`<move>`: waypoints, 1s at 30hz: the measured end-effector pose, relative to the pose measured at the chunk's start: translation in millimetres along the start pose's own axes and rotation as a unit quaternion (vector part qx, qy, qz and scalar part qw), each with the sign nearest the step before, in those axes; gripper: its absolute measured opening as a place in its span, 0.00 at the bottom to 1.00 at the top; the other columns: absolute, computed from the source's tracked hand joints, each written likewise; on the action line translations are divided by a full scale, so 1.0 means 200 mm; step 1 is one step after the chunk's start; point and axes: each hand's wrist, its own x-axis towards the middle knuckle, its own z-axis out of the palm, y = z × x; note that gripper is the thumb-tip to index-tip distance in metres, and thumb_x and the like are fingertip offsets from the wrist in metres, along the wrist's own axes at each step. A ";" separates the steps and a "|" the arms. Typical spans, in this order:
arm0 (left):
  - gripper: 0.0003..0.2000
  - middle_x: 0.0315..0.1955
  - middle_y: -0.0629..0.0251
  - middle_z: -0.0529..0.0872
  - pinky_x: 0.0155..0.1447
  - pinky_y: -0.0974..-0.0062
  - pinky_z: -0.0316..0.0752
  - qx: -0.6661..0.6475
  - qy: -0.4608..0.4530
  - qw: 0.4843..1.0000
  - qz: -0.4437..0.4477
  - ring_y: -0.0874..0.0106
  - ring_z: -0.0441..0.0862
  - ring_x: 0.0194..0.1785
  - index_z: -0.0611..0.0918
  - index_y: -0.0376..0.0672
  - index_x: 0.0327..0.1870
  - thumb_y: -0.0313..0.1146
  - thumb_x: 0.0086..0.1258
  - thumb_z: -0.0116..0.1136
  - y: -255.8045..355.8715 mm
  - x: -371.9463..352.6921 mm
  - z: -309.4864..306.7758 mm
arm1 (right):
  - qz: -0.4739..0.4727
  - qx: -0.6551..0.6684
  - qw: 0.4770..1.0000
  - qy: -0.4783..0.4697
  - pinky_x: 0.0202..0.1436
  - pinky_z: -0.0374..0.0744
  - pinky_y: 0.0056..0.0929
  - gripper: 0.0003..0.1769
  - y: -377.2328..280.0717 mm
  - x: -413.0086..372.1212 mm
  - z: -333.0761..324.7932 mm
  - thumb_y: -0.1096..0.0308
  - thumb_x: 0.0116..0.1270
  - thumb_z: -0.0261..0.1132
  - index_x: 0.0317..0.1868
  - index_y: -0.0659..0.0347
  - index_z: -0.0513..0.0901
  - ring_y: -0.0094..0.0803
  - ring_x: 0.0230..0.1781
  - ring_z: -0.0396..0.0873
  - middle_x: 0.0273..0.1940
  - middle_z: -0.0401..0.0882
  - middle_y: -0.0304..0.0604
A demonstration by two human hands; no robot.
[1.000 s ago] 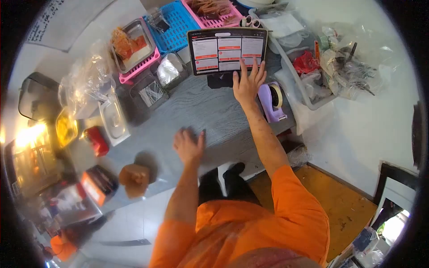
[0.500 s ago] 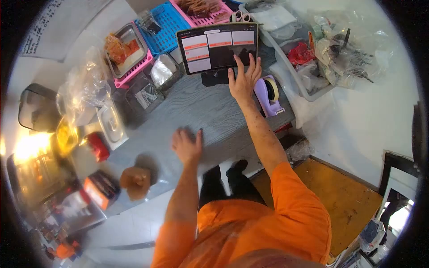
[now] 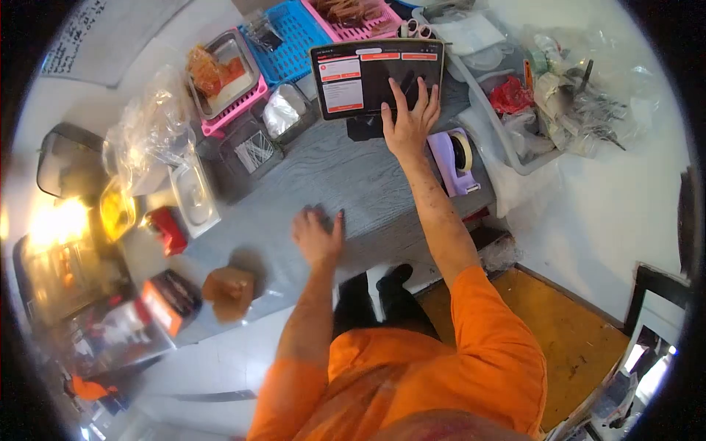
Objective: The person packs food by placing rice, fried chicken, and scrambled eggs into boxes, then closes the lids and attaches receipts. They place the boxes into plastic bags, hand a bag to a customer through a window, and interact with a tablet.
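Observation:
A tablet (image 3: 346,82) stands propped up at the back of the grey counter (image 3: 309,176), its dark screen showing white panels with orange bars. My right hand (image 3: 410,126) is open in front of it, fingers spread, and the fingertips overlap the lower right of the screen. Just right of that wrist is a purple tape dispenser (image 3: 446,163) with a roll of tape. My left hand (image 3: 318,237) rests near the counter's front edge, fingers apart and holding nothing. To its left stands an open brown paper container (image 3: 228,294).
At the back left are a metal tray of food (image 3: 220,73), a blue basket (image 3: 294,42) and a foil-filled container (image 3: 283,110). A plastic bin (image 3: 491,121) of bags stands right. A metal lid (image 3: 195,198) and a red item (image 3: 169,231) lie left.
The tablet screen now shows fewer white panels, and the right hand's fingers have shifted across its lower part. The left hand stays on the counter. The whole view has shifted slightly.

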 end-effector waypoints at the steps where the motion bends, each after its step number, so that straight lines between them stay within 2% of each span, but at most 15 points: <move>1: 0.27 0.57 0.54 0.70 0.65 0.54 0.54 0.000 0.000 1.000 -0.001 0.53 0.61 0.64 0.76 0.39 0.50 0.55 0.60 0.59 0.00 0.00 0.00 | 0.001 0.001 1.000 0.001 0.67 0.49 0.64 0.24 0.00 0.00 0.00 0.55 0.64 0.59 0.62 0.40 0.73 0.63 0.69 0.48 0.66 0.57 0.55; 6: 0.27 0.57 0.54 0.70 0.66 0.54 0.53 -0.027 0.000 1.000 -0.003 0.53 0.61 0.64 0.76 0.40 0.50 0.54 0.60 0.59 0.02 0.01 -0.03 | -0.020 0.006 1.000 0.010 0.66 0.51 0.62 0.18 0.05 -0.06 0.03 0.56 0.63 0.60 0.53 0.45 0.80 0.60 0.68 0.51 0.64 0.62 0.50; 8: 0.27 0.57 0.54 0.70 0.66 0.54 0.53 -0.030 -0.005 1.000 -0.003 0.53 0.61 0.64 0.76 0.40 0.50 0.54 0.60 0.59 0.02 0.01 -0.04 | -0.031 0.034 0.999 -0.023 0.66 0.49 0.58 0.12 0.08 -0.10 0.02 0.60 0.63 0.61 0.45 0.50 0.84 0.57 0.68 0.51 0.64 0.63 0.42; 10: 0.27 0.57 0.54 0.71 0.66 0.54 0.53 -0.034 -0.012 0.999 -0.003 0.53 0.61 0.64 0.76 0.39 0.49 0.54 0.60 0.59 0.02 0.01 -0.04 | -0.025 0.037 0.999 -0.007 0.66 0.49 0.58 0.12 0.04 -0.08 0.02 0.61 0.62 0.61 0.46 0.50 0.83 0.56 0.67 0.52 0.63 0.63 0.45; 12: 0.27 0.57 0.53 0.71 0.67 0.55 0.53 -0.038 -0.009 0.999 0.000 0.53 0.61 0.64 0.76 0.39 0.50 0.54 0.60 0.59 0.02 0.01 -0.05 | -0.005 0.046 0.999 0.024 0.66 0.49 0.59 0.16 0.00 -0.03 0.01 0.59 0.62 0.62 0.50 0.48 0.81 0.56 0.67 0.51 0.65 0.60 0.48; 13: 0.27 0.57 0.53 0.71 0.67 0.55 0.53 -0.039 -0.009 0.999 0.001 0.53 0.61 0.64 0.76 0.39 0.50 0.54 0.60 0.59 0.03 0.01 -0.05 | 0.001 0.021 1.000 0.007 0.66 0.48 0.61 0.20 -0.02 0.01 0.00 0.55 0.63 0.61 0.56 0.44 0.77 0.58 0.68 0.49 0.66 0.56 0.51; 16: 0.27 0.57 0.53 0.71 0.67 0.55 0.53 -0.034 -0.011 0.999 -0.004 0.53 0.62 0.64 0.76 0.39 0.50 0.54 0.60 0.59 0.03 0.00 -0.04 | 0.002 -0.042 0.999 0.009 0.66 0.47 0.62 0.23 -0.06 0.14 -0.02 0.51 0.65 0.59 0.61 0.41 0.74 0.60 0.69 0.46 0.68 0.53 0.53; 18: 0.27 0.57 0.52 0.71 0.66 0.55 0.53 0.004 0.003 1.000 -0.005 0.53 0.62 0.63 0.76 0.39 0.49 0.54 0.60 0.59 0.02 0.00 -0.03 | 0.001 -0.037 0.999 0.021 0.66 0.46 0.62 0.24 -0.05 0.21 0.01 0.50 0.66 0.58 0.62 0.40 0.73 0.61 0.69 0.44 0.68 0.52 0.53; 23: 0.26 0.57 0.51 0.71 0.66 0.54 0.54 -0.022 -0.011 1.000 -0.003 0.52 0.62 0.63 0.76 0.38 0.48 0.53 0.60 0.59 0.02 0.01 -0.04 | 0.000 -0.059 0.998 0.018 0.66 0.45 0.64 0.24 -0.02 0.28 0.05 0.48 0.68 0.56 0.63 0.38 0.72 0.62 0.70 0.43 0.69 0.51 0.55; 25: 0.25 0.57 0.52 0.71 0.65 0.54 0.54 -0.021 -0.006 1.000 0.001 0.52 0.62 0.63 0.76 0.38 0.47 0.53 0.60 0.59 0.02 0.01 -0.03 | -0.002 -0.010 0.999 0.039 0.66 0.44 0.65 0.24 -0.02 0.28 0.05 0.49 0.68 0.56 0.63 0.39 0.71 0.62 0.70 0.41 0.69 0.50 0.55; 29: 0.24 0.57 0.52 0.71 0.65 0.54 0.54 -0.019 0.002 1.000 0.005 0.52 0.63 0.63 0.76 0.40 0.47 0.52 0.60 0.59 0.01 0.00 -0.03 | 0.008 -0.027 0.999 0.018 0.66 0.44 0.64 0.25 -0.02 0.26 0.05 0.48 0.67 0.56 0.64 0.41 0.70 0.61 0.70 0.41 0.69 0.50 0.56; 30: 0.24 0.57 0.52 0.71 0.65 0.54 0.54 -0.019 0.000 1.000 0.002 0.53 0.63 0.63 0.77 0.40 0.47 0.52 0.60 0.59 0.02 0.01 -0.03 | 0.010 0.005 0.999 0.039 0.66 0.44 0.64 0.26 -0.02 0.25 0.04 0.48 0.67 0.56 0.64 0.41 0.70 0.62 0.70 0.41 0.69 0.50 0.56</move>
